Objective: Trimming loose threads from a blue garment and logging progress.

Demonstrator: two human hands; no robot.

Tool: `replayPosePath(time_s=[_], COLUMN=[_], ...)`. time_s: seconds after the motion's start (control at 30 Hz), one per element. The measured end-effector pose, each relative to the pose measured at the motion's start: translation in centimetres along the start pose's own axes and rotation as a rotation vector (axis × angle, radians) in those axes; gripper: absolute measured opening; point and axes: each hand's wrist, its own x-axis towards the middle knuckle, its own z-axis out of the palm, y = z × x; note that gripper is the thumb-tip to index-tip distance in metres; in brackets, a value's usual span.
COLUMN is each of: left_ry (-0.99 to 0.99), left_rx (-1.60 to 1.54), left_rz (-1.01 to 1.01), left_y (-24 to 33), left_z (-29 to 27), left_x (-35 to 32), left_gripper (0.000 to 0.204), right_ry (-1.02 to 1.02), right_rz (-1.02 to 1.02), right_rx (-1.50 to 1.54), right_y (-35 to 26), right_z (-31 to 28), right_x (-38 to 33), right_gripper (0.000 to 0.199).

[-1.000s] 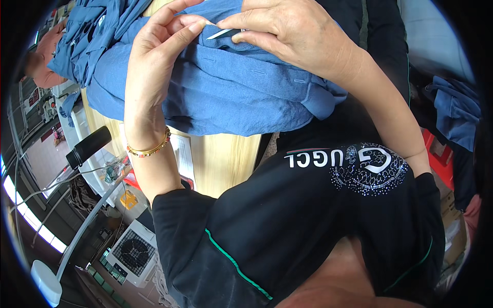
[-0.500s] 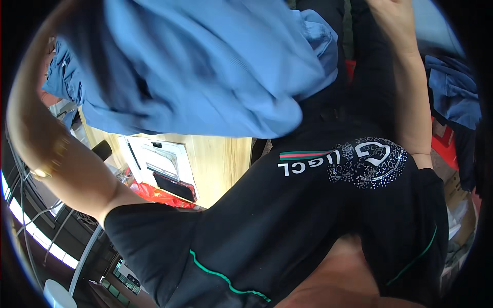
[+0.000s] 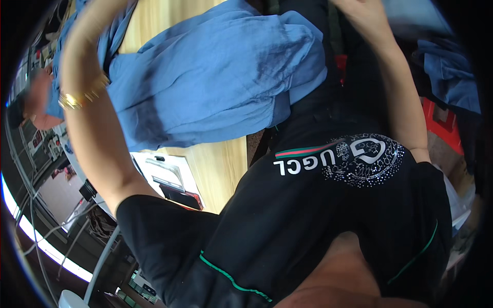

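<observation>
A crumpled blue cloth (image 3: 205, 77), apparently a garment, spreads over the wooden table (image 3: 223, 164) and hangs past its edge beside my dark-clothed legs. My left hand (image 3: 110, 6) is at the top edge, above the cloth's far left part; it is blurred and cut off, so its fingers do not show. A gold bracelet (image 3: 82, 97) circles that forearm. At the top right, my right hand (image 3: 362, 13) is over my legs, its fingertips beyond the picture's edge. Whether either hand grips anything is hidden.
White sheets (image 3: 174, 167) with a dark red-edged flat object (image 3: 182, 197) lie on the table by my left arm. More blue cloth (image 3: 449, 72) and a red stool (image 3: 441, 126) are at right. Cables (image 3: 51, 233) hang at far left, near a blurred person (image 3: 40, 97).
The raised, blurred mass of blue cloth has come down flatter, uncovering the tabletop at the upper left. My left forearm has swung inward to the right; my right hand has shifted slightly left.
</observation>
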Motion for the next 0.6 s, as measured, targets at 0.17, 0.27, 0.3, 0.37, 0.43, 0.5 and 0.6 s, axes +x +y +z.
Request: replayPosePath(time_s=[0.17,0.27,0.3,0.37,0.43,0.5,0.6], left_ry=[-0.581,-0.414,-0.316,-0.24,-0.092,0.124,0.441], left_rx=[0.031,-0.037,-0.061,-0.112,-0.23,-0.324,-0.197], left_rz=[0.084,0.166,0.159,0.082,-0.011,0.042,0.304], left_y=[-5.0,-6.2,-6.1,-6.0,-5.9,-5.8,-5.1], left_z=[1.1,2.6,2.5,2.1,0.7,-2.0,-4.9], left_x=[-7.1,-7.6,-8.6,-10.4,-10.9,-10.5,-10.0], left_gripper=[0.032,0.027,0.025,0.022,0.018,0.018,0.023], right_ry=[-0.325,-0.501,-0.504,-0.459,-0.372,-0.307,-0.2], right_rz=[0.402,0.316,0.331,0.322,0.222,0.158,0.002], right_rx=[0.032,-0.135,-0.111,-0.033,-0.019,0.027,0.114], right_y=[1.5,5.9,5.8,4.9,3.1,0.9,-2.4], right_z=[0.7,-0.6,-1.0,-1.5,-2.1,-2.9,-1.8], right_x=[-1.0,-3.6,-4.0,-4.2,-2.8,-0.9,1.4], right_gripper=[0.043,0.034,0.029,0.022,0.019,0.019,0.008])
